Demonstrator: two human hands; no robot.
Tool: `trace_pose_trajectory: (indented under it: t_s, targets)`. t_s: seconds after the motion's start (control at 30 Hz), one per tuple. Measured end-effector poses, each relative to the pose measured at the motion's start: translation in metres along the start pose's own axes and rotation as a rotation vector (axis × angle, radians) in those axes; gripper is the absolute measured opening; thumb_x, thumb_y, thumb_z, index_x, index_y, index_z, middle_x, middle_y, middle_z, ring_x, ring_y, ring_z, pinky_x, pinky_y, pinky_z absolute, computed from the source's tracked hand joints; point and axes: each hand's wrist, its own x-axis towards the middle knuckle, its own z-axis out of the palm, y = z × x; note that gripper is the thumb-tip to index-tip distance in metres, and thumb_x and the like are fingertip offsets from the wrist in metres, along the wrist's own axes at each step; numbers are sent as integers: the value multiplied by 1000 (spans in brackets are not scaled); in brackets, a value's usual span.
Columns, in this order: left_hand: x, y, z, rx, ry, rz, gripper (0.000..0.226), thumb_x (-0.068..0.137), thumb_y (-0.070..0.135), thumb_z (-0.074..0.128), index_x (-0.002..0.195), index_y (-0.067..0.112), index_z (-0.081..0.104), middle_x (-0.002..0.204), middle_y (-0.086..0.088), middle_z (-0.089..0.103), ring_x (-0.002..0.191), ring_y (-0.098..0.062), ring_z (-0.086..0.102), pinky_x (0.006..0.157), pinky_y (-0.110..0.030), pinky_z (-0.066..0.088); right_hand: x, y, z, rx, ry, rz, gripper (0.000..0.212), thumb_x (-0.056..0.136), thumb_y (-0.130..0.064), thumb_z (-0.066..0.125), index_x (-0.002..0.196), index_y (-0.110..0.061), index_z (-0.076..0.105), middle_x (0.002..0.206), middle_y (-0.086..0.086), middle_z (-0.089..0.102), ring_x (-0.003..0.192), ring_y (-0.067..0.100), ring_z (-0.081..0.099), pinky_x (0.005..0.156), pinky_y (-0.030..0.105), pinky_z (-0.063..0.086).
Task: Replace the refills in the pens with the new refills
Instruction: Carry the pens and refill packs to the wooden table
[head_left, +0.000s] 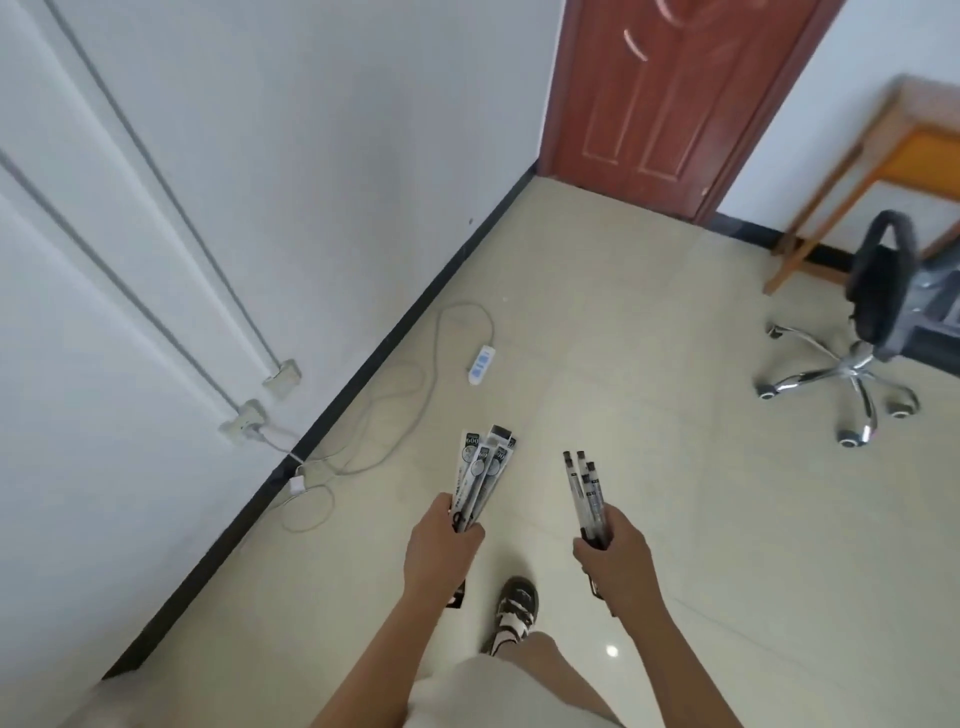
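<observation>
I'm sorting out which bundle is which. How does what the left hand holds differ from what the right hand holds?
The left hand holds refill packs: flat white printed sleeves, fanned wide. The right hand holds pens: bare, slim, clear barrels with dark ends, bunched closer together. The packs look broader than the pens. Both bundles are gripped at their lower ends and point up and away over the floor.

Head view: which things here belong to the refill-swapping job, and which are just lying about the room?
Part of the job:
- packaged refills, held in the left hand
- pens, held in the right hand

Just lying about:
- power strip and its cable on the floor
- office chair
- wooden table
- door
</observation>
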Motion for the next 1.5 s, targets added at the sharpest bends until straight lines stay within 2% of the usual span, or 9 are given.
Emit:
trace_pose_trajectory:
  t_s: [0.13,0.27,0.43,0.63,0.73,0.9,1.1,1.33,1.5]
  targets:
    - [70,66,25,8,-30,68,11,77,11,54,77,7,43,62,-1,46,57,-20,42,54,-29,34,71,-21,-38,63,60,4,28,78,2,52,66,-17,35,60,4,36,45,19,29,36,22,27]
    - [120,131,44,-32,-41,121,14,77,9,54,73,10,40,63,-4,46,59,-22,45,54,-30,37,135,-52,-82,121,127,3,28,79,3,50,66,-20,38,63,8,38,43,19,27,32,17,24]
    - [177,189,70,15,-75,142,11,76,10,54,78,6,44,64,-5,49,59,-23,47,55,-32,41,199,-73,-119,150,199,59,28,78,2,49,67,-21,39,62,7,40,40,17,29,31,16,23]
    - [271,245,108,84,-154,197,14,76,11,55,86,3,48,73,-11,56,61,-24,51,63,-41,50,290,-87,-137,175,245,130,26,77,3,50,66,-17,37,60,4,38,50,22,35,36,20,27]
    - [330,291,120,94,-189,260,12,77,10,54,85,4,48,70,-8,54,63,-26,52,61,-38,47,344,-110,-156,175,317,132,26,76,3,50,65,-15,35,60,5,37,52,23,36,36,21,27]
    - [411,375,141,22,-238,328,15,76,8,54,70,12,41,63,-6,48,59,-25,46,57,-34,40,416,-150,-193,209,435,143,30,77,5,48,63,-17,33,59,8,36,46,21,29,32,20,25]
    - [463,412,197,165,-414,287,16,77,10,54,72,13,40,63,-5,48,57,-23,48,55,-31,39,480,-150,-221,206,446,262,28,77,5,50,65,-16,36,59,9,40,40,19,30,31,18,25]
    - [547,520,282,169,-411,369,19,78,9,55,70,14,39,65,-6,49,62,-27,53,56,-31,38,608,-158,-310,226,498,239,22,76,3,49,69,-11,35,62,12,41,40,19,29,32,18,23]
    - [596,600,329,104,-365,363,22,77,8,55,66,14,36,61,-5,46,57,-25,48,56,-31,36,697,-180,-387,233,505,187,26,77,3,50,66,-14,34,61,10,40,43,19,30,31,18,25]
